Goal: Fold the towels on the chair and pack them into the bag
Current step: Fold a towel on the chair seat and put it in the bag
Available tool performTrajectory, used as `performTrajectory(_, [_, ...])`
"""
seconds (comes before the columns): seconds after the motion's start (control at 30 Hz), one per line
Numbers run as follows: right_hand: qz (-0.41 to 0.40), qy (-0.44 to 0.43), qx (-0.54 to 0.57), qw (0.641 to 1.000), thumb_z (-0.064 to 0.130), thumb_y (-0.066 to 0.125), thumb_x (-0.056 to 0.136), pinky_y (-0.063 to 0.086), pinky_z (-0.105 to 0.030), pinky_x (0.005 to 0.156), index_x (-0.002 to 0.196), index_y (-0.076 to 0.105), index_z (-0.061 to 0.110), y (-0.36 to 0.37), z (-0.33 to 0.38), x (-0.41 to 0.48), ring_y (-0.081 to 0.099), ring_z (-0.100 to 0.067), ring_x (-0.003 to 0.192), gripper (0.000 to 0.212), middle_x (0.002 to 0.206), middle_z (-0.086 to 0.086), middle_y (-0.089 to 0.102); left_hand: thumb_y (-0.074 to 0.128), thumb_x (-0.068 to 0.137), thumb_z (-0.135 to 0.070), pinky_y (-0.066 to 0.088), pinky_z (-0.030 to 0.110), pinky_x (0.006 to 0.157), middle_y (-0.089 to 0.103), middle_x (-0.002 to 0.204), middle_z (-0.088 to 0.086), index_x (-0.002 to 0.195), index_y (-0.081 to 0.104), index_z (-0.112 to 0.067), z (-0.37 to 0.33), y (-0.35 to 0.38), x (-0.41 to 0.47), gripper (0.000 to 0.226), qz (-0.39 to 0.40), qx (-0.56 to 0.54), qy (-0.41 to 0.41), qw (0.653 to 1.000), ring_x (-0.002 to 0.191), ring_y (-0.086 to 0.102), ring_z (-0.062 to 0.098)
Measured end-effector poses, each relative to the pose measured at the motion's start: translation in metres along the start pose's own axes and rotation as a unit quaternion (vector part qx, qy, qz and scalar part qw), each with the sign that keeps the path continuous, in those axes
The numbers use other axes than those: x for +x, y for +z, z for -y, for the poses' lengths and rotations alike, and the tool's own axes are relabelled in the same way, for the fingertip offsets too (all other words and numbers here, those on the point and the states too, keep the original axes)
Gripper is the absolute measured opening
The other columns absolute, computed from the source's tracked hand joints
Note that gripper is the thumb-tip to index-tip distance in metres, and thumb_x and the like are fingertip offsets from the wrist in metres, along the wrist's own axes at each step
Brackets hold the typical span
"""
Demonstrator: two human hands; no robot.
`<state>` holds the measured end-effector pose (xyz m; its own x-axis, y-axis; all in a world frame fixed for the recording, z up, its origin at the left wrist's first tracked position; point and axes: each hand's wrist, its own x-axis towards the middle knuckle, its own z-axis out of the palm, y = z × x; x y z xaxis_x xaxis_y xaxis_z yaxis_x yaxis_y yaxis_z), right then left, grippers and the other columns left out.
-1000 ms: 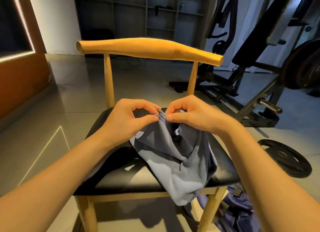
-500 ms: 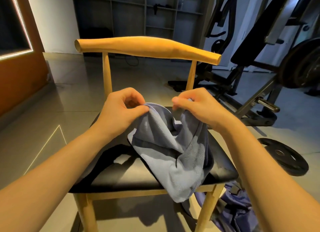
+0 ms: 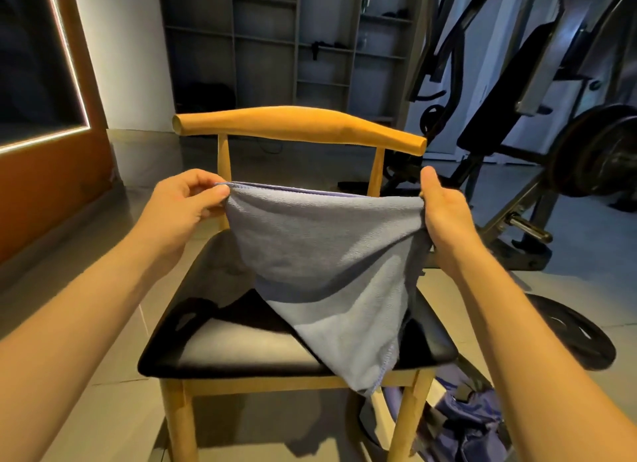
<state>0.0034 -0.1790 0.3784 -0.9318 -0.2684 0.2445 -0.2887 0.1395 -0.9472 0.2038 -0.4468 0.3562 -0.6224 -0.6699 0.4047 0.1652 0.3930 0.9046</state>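
my left hand (image 3: 188, 203) and right hand (image 3: 443, 208) each pinch a top corner of the towel (image 3: 331, 265), stretched between them above the chair (image 3: 300, 125). soft, light, floppy; hold the hemmed corners.

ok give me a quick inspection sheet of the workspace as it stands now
surface: black padded seat of the wooden chair, glossy, partly under the towel
job's things: grey-blue terry towel held up spread by its top edge, lower corner hanging past the seat front; purple fabric bag crumpled on the floor by the chair's right front leg
clutter: black weight plate flat on the floor at right
hands: left hand and right hand each pinch a top corner with the fingers
cables: nothing clearly seen
surroundings: dark shelving behind, gym machine at right, tiled floor
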Motion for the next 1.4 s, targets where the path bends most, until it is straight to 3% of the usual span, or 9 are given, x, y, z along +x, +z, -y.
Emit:
performTrajectory(0.17, [0.127, 0.036, 0.089, 0.987, 0.053, 0.049, 0.102, 0.047, -0.032, 0.07, 0.089, 0.061, 0.02, -0.01, 0.015, -0.017, 0.063, -0.018, 0.083, 0.038, 0.081, 0.002, 0.066, 0.062, 0.101, -0.012, 0.057, 0.032, 0.087, 0.071, 0.094, 0.003, 0.098, 0.069, -0.017, -0.033, -0.006, 0.003, 0.009, -0.046, -0.029, -0.008, 0.998, 0.094, 0.067, 0.019])
performTrajectory(0.3, [0.252, -0.037, 0.094, 0.963, 0.027, 0.05, 0.106, 0.048, -0.028, 0.068, 0.089, 0.057, 0.013, -0.03, 0.03, -0.03, 0.059, -0.013, 0.074, 0.023, 0.079, 0.001, 0.062, 0.063, 0.1, -0.015, 0.054, 0.035, 0.087, 0.069, 0.073, -0.006, 0.098, 0.072, -0.017, -0.053, -0.019, 0.009, 0.009, -0.039, -0.065, -0.026, 0.997, 0.075, 0.062, 0.012])
performTrajectory(0.43, [0.226, -0.106, 0.071, 0.966, 0.028, 0.052, 0.106, 0.05, -0.019, 0.064, 0.093, 0.063, 0.015, -0.04, 0.045, -0.044, 0.061, -0.002, 0.073, 0.021, 0.079, 0.008, 0.063, 0.063, 0.101, -0.015, 0.056, 0.021, 0.07, 0.07, 0.077, -0.005, 0.102, 0.071, -0.016, -0.075, -0.028, 0.007, 0.008, -0.038, -0.097, -0.023, 0.994, 0.069, 0.065, 0.005])
performTrajectory(0.6, [0.142, -0.166, 0.084, 0.972, 0.023, 0.066, 0.098, 0.051, -0.031, 0.079, 0.103, 0.073, 0.011, -0.057, 0.064, -0.052, 0.065, -0.018, 0.09, 0.015, 0.096, -0.008, 0.07, 0.065, 0.098, -0.01, 0.057, 0.016, 0.06, 0.074, 0.071, -0.008, 0.096, 0.069, -0.016, -0.099, -0.039, 0.01, 0.008, -0.039, -0.116, -0.035, 0.992, 0.068, 0.069, 0.004])
performTrajectory(0.77, [0.17, -0.138, 0.044, 0.975, 0.016, 0.069, 0.095, 0.052, -0.035, 0.085, 0.106, 0.074, 0.008, -0.07, 0.071, -0.06, 0.07, -0.017, 0.096, 0.015, 0.099, -0.007, 0.075, 0.066, 0.097, -0.009, 0.052, 0.014, 0.051, 0.071, 0.061, -0.012, 0.088, 0.068, -0.019, -0.107, -0.047, 0.013, 0.014, -0.03, -0.113, -0.045, 0.992, 0.054, 0.066, -0.002])
performTrajectory(0.87, [0.18, -0.128, 0.033, 0.975, 0.011, 0.071, 0.092, 0.055, -0.037, 0.083, 0.103, 0.071, 0.008, -0.072, 0.073, -0.061, 0.071, -0.021, 0.095, 0.011, 0.098, -0.01, 0.074, 0.067, 0.096, -0.011, 0.053, 0.016, 0.055, 0.073, 0.065, -0.01, 0.089, 0.07, -0.02, -0.106, -0.051, 0.015, 0.012, -0.027, -0.104, -0.052, 0.993, 0.06, 0.068, 0.002])
performTrajectory(1.0, [0.181, -0.134, -0.015, 0.974, 0.01, 0.071, 0.093, 0.061, -0.041, 0.083, 0.098, 0.069, 0.009, -0.068, 0.073, -0.057, 0.072, -0.025, 0.098, 0.005, 0.097, -0.007, 0.076, 0.066, 0.098, -0.012, 0.054, 0.026, 0.071, 0.074, 0.081, -0.003, 0.093, 0.071, -0.017, -0.102, -0.052, 0.012, 0.008, -0.016, -0.08, -0.058, 0.995, 0.081, 0.069, 0.014])
performTrajectory(1.23, [0.215, -0.136, -0.063, 0.965, -0.003, 0.067, 0.09, 0.059, -0.032, 0.08, 0.088, 0.069, 0.003, -0.057, 0.061, -0.054, 0.073, -0.027, 0.092, 0.007, 0.087, -0.011, 0.075, 0.07, 0.095, -0.009, 0.055, 0.017, 0.056, 0.073, 0.081, -0.003, 0.095, 0.072, -0.013, -0.075, -0.049, 0.009, 0.004, -0.026, -0.025, -0.066, 0.997, 0.079, 0.068, 0.013])
performTrajectory(1.4, [0.215, -0.118, -0.118, 0.962, -0.005, 0.071, 0.086, 0.062, -0.04, 0.084, 0.079, 0.074, 0.003, -0.05, 0.047, -0.05, 0.071, -0.031, 0.091, 0.01, 0.084, -0.014, 0.075, 0.073, 0.092, -0.01, 0.055, 0.029, 0.074, 0.073, 0.094, 0.007, 0.092, 0.074, -0.012, -0.045, -0.048, 0.018, 0.003, -0.03, -0.019, -0.114, 0.993, 0.086, 0.069, 0.019])
